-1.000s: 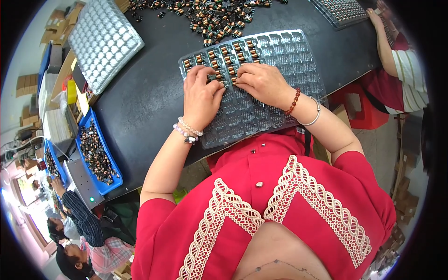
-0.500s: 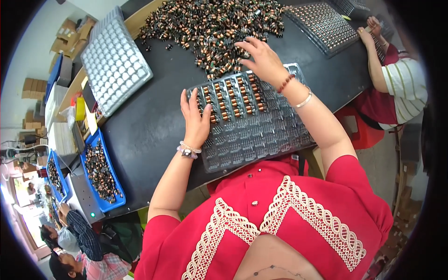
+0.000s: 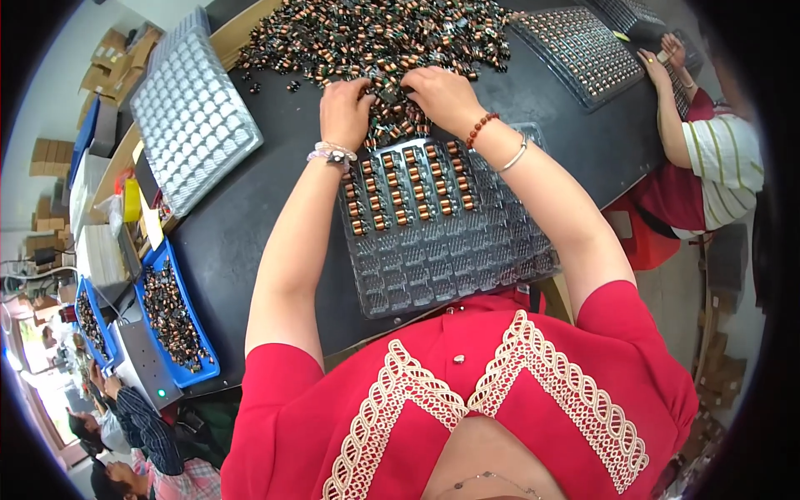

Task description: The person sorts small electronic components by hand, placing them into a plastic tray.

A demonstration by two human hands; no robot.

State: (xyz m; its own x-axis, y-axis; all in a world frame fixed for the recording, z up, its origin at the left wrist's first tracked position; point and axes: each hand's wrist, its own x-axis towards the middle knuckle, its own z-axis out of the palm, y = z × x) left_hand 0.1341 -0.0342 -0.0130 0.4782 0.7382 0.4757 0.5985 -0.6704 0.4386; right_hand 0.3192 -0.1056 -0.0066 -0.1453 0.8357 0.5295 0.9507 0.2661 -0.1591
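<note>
Together, left hand (image 3: 343, 114), right hand (image 3: 443, 98) at coil pile (image 3: 375, 43), grasps unclear, tray (image 3: 425, 265) nearby

Dk worktable (image 3: 242, 242), pale wall (image 3: 83, 52) upper L — bright window (image 3: 57, 402) lower L — grey flr (image 3: 679, 292) R.

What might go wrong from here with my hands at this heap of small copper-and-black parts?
Loose pieces from the heap could slide onto the partly filled clear plastic tray, since the heap reaches its far edge. The pale beaded bracelets by your left hand are close to the tray's far-left corner and might catch on it. Your right forearm passes above the tray's right side, so lowering it could jog the tray.
</note>
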